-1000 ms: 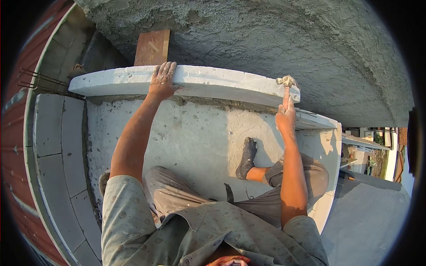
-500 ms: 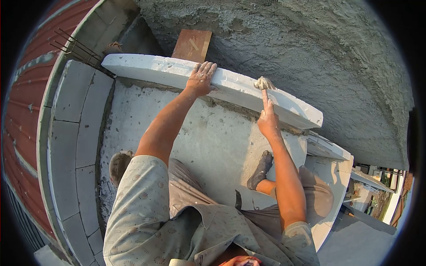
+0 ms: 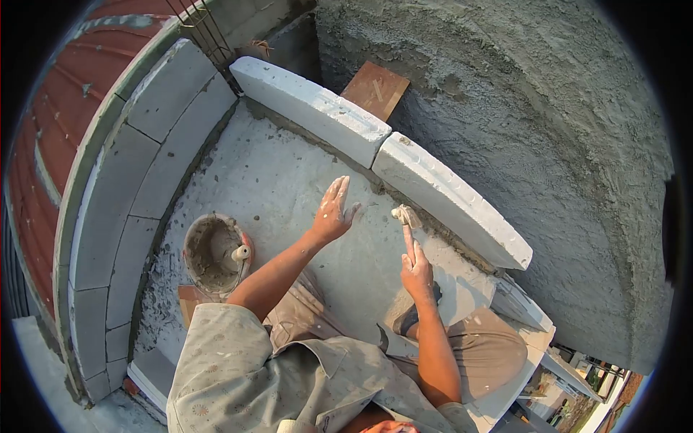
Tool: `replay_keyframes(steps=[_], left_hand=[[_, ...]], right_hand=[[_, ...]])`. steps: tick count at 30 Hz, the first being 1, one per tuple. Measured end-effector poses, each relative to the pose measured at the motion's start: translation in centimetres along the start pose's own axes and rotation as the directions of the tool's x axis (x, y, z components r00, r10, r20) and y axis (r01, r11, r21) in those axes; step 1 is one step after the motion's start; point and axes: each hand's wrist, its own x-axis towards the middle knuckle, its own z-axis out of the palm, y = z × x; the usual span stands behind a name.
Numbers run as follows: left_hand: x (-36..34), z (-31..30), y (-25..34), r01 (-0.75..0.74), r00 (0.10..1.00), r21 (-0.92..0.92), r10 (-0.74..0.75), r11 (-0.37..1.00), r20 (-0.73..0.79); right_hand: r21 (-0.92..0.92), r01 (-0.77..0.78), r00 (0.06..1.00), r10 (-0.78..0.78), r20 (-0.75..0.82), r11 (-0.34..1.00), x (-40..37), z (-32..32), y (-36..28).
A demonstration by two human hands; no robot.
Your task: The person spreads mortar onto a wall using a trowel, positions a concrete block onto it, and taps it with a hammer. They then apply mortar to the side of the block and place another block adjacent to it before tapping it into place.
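Note:
My left hand (image 3: pixel 335 211) is raised above the pale floor slab with its fingers stretched out, touching nothing. My right hand (image 3: pixel 416 275) is wrapped round the wooden handle of a mallet (image 3: pixel 408 216), whose head is caked with pale mortar. The mallet's head is held just short of a white concrete block (image 3: pixel 451 198), which stands on edge along a mortar bed. A second white block (image 3: pixel 310 108) stands end to end with it, a thin joint between them. Neither hand touches the blocks.
A mortar bucket (image 3: pixel 213 252) with a white-handled tool in it sits left of my knee. A block wall (image 3: pixel 108 209) runs along the left, beside a red metal roof (image 3: pixel 54 151). Beyond the blocks lie a brown board (image 3: pixel 375 90) and a rough grey wall (image 3: pixel 520 94). Rebar (image 3: pixel 198 32) sticks up at the corner.
My left hand has come off the top of the blocks and drawn back. My right hand has pulled the mallet back from the block. The view has turned, bringing the bucket into sight.

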Motion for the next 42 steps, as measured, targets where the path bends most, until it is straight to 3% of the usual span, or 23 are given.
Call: replay_keyframes(steps=[1,2,4,5,8,10,11,13,15,17,19,21,23,24,26,27,30,32,37,42], left_hand=[[-4.1,-0.9,-1.2,0.13,0.982,-0.021,-0.126,0.991,0.142],[-8.5,-2.1,-2.3,0.191,0.925,0.186,-0.24,0.964,0.294],[-15.5,-6.4,-1.9,0.233,0.648,0.558,-0.555,0.796,0.522],[-17.8,-8.0,-2.0,0.345,0.645,0.489,-0.581,0.801,0.496],[-23.2,-11.3,-2.7,0.622,0.624,0.226,-0.649,0.75,0.435],[-25.9,-11.9,-3.4,0.743,0.606,0.01,-0.678,0.669,0.417],[-26.5,-12.2,-3.2,0.811,0.541,-0.042,-0.72,0.584,0.434],[-27.3,-12.2,-2.5,0.835,0.545,-0.178,-0.739,0.52,0.396],[-27.0,-11.9,-2.5,0.827,0.563,-0.229,-0.757,0.514,0.332],[-27.1,-11.3,-3.1,0.815,0.577,-0.253,-0.765,0.521,0.285],[-27.3,-11.5,-2.9,0.809,0.581,-0.284,-0.774,0.515,0.251],[-28.2,-11.1,-3.8,0.778,0.61,-0.344,-0.763,0.526,0.212],[-28.4,-11.1,-3.9,0.75,0.626,-0.421,-0.753,0.511,0.202],[-28.0,-11.1,-4.5,0.738,0.647,-0.41,-0.733,0.536,0.208],[-29.1,-10.3,-4.9,0.746,0.631,-0.414,-0.753,0.522,0.188],[-28.0,-12.8,-3.4,0.878,0.467,-0.322,-0.787,0.355,0.403],[-28.5,-11.3,-4.5,0.806,0.574,-0.328,-0.787,0.493,0.226],[-28.3,-11.5,-4.6,0.805,0.573,-0.356,-0.777,0.474,0.26],[-27.9,-12.5,-3.7,0.807,0.575,-0.334,-0.778,0.488,0.252],[-28.1,-11.4,-3.8,0.791,0.589,-0.338,-0.785,0.51,0.192]], right_hand=[[-0.092,-0.01,0.997,0.017,0.074,0.996,0.2,1.8,1.0],[-0.188,-0.007,0.989,0.035,0.146,0.982,0.5,3.4,1.8],[-0.262,-0.022,0.967,0.087,0.24,0.965,0.1,6.1,2.6],[-0.301,-0.023,0.951,0.114,0.287,0.953,-0.3,7.7,3.2],[-0.36,0.139,0.966,-0.046,0.256,0.923,-0.9,14.0,10.4],[-0.468,0.167,0.949,-0.011,0.316,0.868,-0.9,13.0,5.9],[-0.521,0.182,0.938,0.011,0.345,0.834,-0.6,13.0,3.3],[-0.187,0.43,0.847,-0.323,0.422,0.883,2.3,15.6,0.7],[0.137,0.373,0.736,-0.382,0.558,0.918,1.2,14.8,-10.7],[0.182,0.621,0.625,-0.622,0.472,0.763,0.0,16.8,-18.7],[0.085,0.691,0.575,-0.617,0.537,0.718,-1.7,18.9,-25.1],[0.081,0.707,0.47,-0.553,0.689,0.702,-1.4,24.3,-26.3],[-0.067,0.769,0.446,-0.46,0.768,0.635,-2.1,26.7,-27.8],[-0.064,0.799,0.454,-0.53,0.716,0.598,-1.9,25.6,-29.0],[-0.023,0.878,0.373,-0.653,0.659,0.478,-4.6,21.8,-33.5],[-0.015,0.849,0.407,-0.635,0.656,0.529,-5.4,19.1,-34.8],[0.064,0.807,0.451,-0.682,0.576,0.587,-2.6,13.0,-35.7],[0.119,0.772,0.461,-0.68,0.571,0.624,1.6,13.9,-32.5],[-0.101,0.783,0.502,-0.529,0.684,0.613,4.1,10.1,-26.9],[-0.321,0.668,0.675,-0.366,0.641,0.671,2.8,-2.7,-25.7]])
